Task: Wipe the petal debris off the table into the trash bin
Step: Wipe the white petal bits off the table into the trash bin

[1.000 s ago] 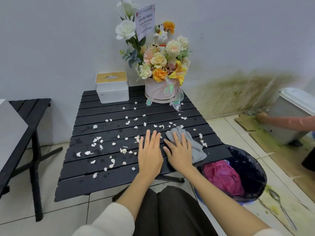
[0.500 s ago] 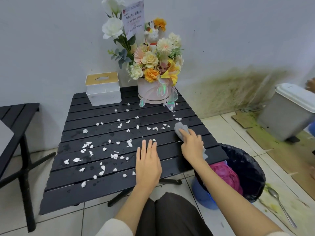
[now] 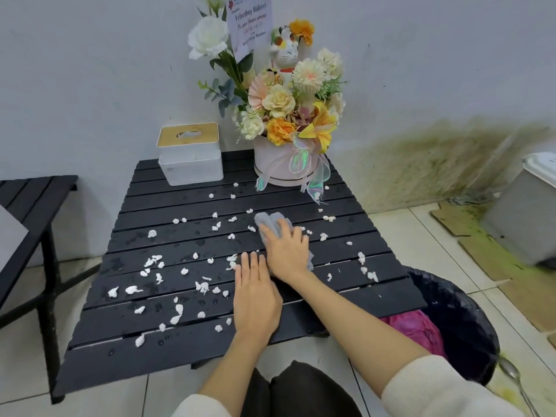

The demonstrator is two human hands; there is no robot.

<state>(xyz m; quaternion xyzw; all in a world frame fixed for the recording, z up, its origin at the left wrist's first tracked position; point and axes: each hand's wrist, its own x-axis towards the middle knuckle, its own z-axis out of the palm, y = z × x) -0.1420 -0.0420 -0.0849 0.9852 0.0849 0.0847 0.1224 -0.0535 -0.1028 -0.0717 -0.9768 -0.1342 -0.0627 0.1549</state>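
Since a second ago the right hand has slid the grey cloth away from the desk's near right edge up toward the middle, further from the person. The left hand hasn't really budged.

Grip-wise: the right hand lies on top of the cloth with fingers spread and slightly curled over the bunched fabric, pressing it onto the slats. Can't tell if it's actually pinching it. The left hand is flat, palm down, fingers straight and close together, just beside the right wrist.

White petal bits are scattered all over the black slatted desk, thickest on the left half, with a few more near the right edge. The trash bin, lined with a black bag and holding something pink, stands on the floor right by the desk's near right corner.

At the back of the desk: a white tissue box and a flower arrangement in a round pink box, both against the wall.
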